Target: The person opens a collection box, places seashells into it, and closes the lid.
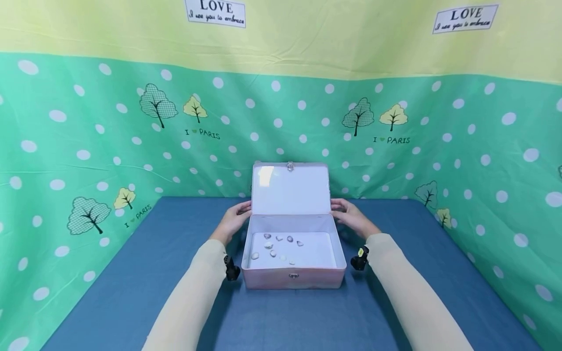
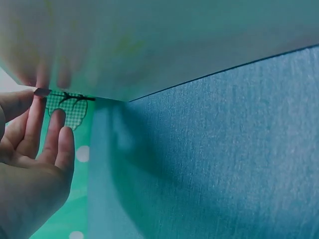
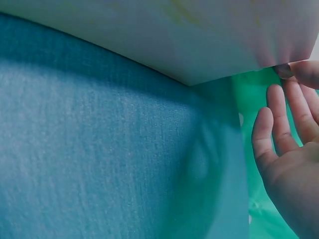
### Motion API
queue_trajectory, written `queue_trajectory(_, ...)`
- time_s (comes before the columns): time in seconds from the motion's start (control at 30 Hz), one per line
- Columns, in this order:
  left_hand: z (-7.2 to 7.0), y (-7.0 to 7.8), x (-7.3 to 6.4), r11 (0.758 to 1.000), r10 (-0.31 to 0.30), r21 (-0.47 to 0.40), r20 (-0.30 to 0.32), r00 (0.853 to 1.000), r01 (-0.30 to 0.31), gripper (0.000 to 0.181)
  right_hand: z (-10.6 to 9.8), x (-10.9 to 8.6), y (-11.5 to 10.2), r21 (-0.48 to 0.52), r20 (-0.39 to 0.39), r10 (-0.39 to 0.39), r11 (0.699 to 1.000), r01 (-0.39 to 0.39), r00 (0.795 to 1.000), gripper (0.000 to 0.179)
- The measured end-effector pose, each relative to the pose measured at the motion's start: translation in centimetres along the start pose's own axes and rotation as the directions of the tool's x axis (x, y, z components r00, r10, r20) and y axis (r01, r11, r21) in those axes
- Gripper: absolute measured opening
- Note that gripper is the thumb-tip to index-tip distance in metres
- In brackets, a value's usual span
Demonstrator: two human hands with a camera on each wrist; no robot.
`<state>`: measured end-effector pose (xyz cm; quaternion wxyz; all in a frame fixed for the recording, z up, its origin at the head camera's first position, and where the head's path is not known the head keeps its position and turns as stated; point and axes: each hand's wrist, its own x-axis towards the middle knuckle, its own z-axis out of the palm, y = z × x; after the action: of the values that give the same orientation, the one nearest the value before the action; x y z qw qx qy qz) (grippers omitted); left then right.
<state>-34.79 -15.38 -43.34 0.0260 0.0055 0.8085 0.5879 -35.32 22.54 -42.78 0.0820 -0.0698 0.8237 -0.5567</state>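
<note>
A pink tin box stands on the table with its hinged lid raised upright at the back. Several small seashells lie scattered on its white floor. My left hand is at the rear left corner, thumb and fingers pinching the edge by the lid's base. On the opposite side my right hand pinches the matching rear right corner. Both wrist views show thumb and forefinger meeting at the box's edge, the other fingers spread loosely below. Some fingertips are hidden behind the lid in the head view.
A blue cloth covers the table. Behind and along both sides hangs a green, dotted curtain with printed trees. Black wrist cameras sit close beside the box walls. A clasp is on the front wall.
</note>
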Motion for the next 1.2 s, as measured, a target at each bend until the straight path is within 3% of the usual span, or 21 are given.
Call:
queue_trajectory(0.3,-0.4,0.4,-0.4,0.996,0.090,-0.003,-0.035,0.995,-0.090,0.045,-0.1,0.1,-0.1,0.012,-0.038,-0.058,0.998,0.058,0.998,0.055)
queue_trajectory(0.7,-0.9,1.2,-0.6,0.989,0.150,0.018,-0.065,0.987,-0.149,0.042,-0.1,-0.3,-0.7,-0.001,-0.072,-0.082,0.997,0.082,0.994,0.047)
queue_trajectory(1.2,-2.0,5.9,-0.2,0.990,0.143,0.006,-0.060,0.988,-0.142,0.049,-0.5,-0.3,-0.5,-0.018,-0.068,-0.062,0.998,0.061,0.996,0.052)
